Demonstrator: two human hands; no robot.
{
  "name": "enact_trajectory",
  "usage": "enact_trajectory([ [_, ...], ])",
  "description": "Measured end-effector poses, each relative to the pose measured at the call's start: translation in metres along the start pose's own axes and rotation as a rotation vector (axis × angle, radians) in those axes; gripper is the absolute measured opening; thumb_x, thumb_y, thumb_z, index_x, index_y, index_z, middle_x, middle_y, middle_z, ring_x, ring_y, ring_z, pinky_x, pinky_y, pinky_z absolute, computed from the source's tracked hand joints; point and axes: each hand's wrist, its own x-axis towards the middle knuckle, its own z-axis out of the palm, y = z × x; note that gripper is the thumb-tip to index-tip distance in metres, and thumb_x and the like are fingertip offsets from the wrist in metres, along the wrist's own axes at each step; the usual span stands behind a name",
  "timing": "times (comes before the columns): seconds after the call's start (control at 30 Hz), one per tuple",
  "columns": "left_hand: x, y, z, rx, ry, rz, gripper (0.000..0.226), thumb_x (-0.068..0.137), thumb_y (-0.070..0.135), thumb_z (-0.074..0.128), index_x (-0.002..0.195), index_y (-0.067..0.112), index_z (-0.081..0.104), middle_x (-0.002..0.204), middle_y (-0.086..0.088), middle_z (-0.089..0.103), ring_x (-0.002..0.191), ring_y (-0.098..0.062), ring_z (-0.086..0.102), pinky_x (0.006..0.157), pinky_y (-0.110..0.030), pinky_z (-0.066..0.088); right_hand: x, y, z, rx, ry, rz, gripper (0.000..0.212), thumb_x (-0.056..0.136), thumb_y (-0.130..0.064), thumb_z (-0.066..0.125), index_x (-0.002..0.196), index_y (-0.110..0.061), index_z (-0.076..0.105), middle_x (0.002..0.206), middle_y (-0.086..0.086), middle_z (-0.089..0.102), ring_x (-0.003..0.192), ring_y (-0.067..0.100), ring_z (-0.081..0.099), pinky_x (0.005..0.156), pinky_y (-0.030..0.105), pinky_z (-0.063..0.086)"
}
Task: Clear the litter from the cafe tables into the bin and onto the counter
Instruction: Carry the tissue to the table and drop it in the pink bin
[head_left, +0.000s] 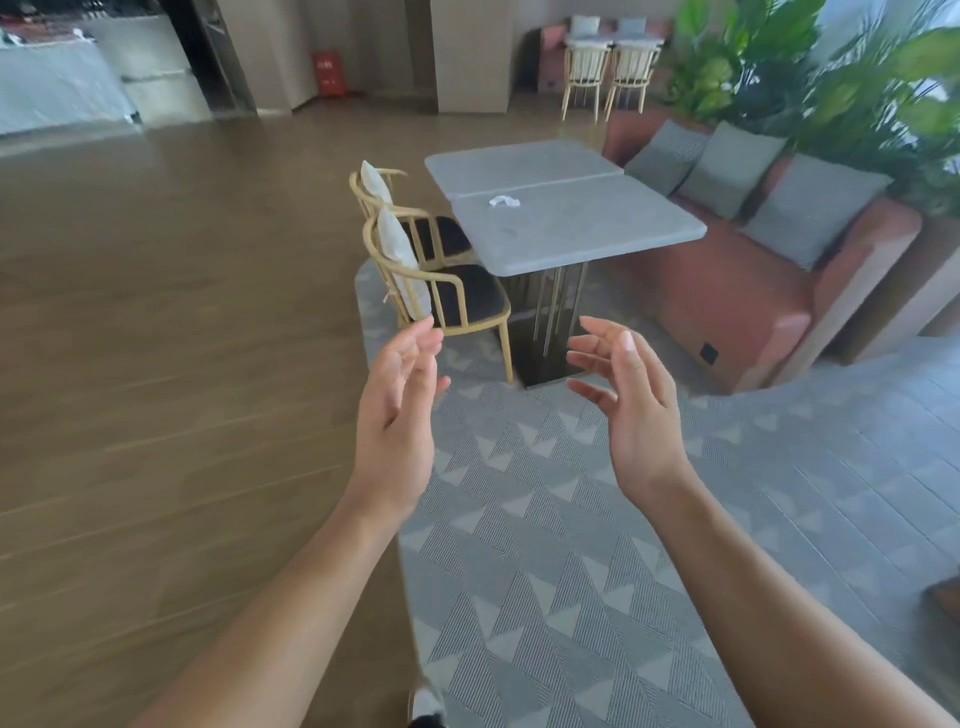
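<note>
A crumpled white tissue lies on the grey cafe table, close to the seam with a second grey table behind it. Both my hands are raised in front of me, well short of the table and over the floor. My left hand has its palm turned right and its fingers relaxed, holding nothing. My right hand faces it, fingers loosely spread and empty. No bin is in view.
Two yellow-framed chairs with white cushions stand at the table's left side. A pink bench sofa with grey cushions runs along its right, with plants behind. A counter stands far left. Wooden floor on the left, patterned grey carpet underfoot.
</note>
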Motion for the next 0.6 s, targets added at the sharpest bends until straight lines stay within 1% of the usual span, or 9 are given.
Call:
enact_trajectory([
  [0.13, 0.077, -0.042, 0.007, 0.009, -0.008, 0.002, 0.057, 0.1, 0.054, 0.047, 0.147, 0.024, 0.052, 0.146, 0.002, 0.061, 0.139, -0.008, 0.056, 0.111, -0.038, 0.053, 0.08, 0.031, 0.011, -0.029, 0.018, 0.006, 0.041, 0.095, -0.062, 0.045, 0.113, -0.043, 0.076, 0.114, -0.007, 0.075, 0.115, 0.016, 0.07, 0.096, 0.04, 0.059],
  [0.23, 0.146, -0.078, 0.006, -0.008, -0.009, 0.001, 0.059, 0.099, 0.056, 0.047, 0.148, 0.023, 0.052, 0.146, 0.003, 0.061, 0.138, -0.007, 0.056, 0.111, -0.038, 0.053, 0.148, 0.057, 0.028, -0.036, 0.033, 0.004, 0.041, 0.094, -0.062, 0.047, 0.113, -0.042, 0.076, 0.114, -0.006, 0.075, 0.115, 0.016, 0.07, 0.094, 0.037, 0.059],
  [0.37, 0.244, -0.116, 0.0, -0.029, -0.046, -0.028, 0.052, 0.1, 0.055, 0.048, 0.144, 0.029, 0.053, 0.146, 0.006, 0.061, 0.139, -0.005, 0.056, 0.115, -0.038, 0.051, 0.244, 0.083, 0.056, -0.036, 0.067, 0.015, 0.044, 0.096, -0.061, 0.048, 0.117, -0.035, 0.075, 0.113, -0.005, 0.075, 0.114, 0.016, 0.07, 0.092, 0.037, 0.06],
  [0.47, 0.318, -0.14, -0.002, -0.009, -0.035, -0.016, 0.057, 0.1, 0.057, 0.048, 0.147, 0.025, 0.055, 0.144, 0.008, 0.063, 0.136, -0.006, 0.058, 0.114, -0.04, 0.052, 0.315, 0.095, 0.076, -0.029, 0.095, 0.0, 0.041, 0.099, -0.059, 0.049, 0.119, -0.036, 0.076, 0.114, -0.003, 0.076, 0.113, 0.016, 0.071, 0.09, 0.034, 0.059],
  [0.53, 0.36, -0.153, 0.004, -0.012, -0.046, -0.042, 0.054, 0.1, 0.058, 0.049, 0.145, 0.029, 0.056, 0.141, 0.012, 0.064, 0.134, -0.005, 0.06, 0.112, -0.041, 0.053, 0.353, 0.105, 0.085, -0.037, 0.098, 0.011, 0.04, 0.099, -0.06, 0.049, 0.119, -0.037, 0.075, 0.115, -0.003, 0.076, 0.114, 0.018, 0.071, 0.091, 0.035, 0.059],
  [0.6, 0.392, -0.167, 0.011, -0.01, -0.075, -0.055, 0.047, 0.101, 0.058, 0.049, 0.142, 0.036, 0.056, 0.141, 0.015, 0.064, 0.134, -0.004, 0.059, 0.112, -0.038, 0.053, 0.384, 0.117, 0.088, -0.037, 0.097, 0.021, 0.039, 0.099, -0.06, 0.048, 0.118, -0.038, 0.075, 0.115, -0.003, 0.075, 0.115, 0.018, 0.07, 0.093, 0.036, 0.058],
])
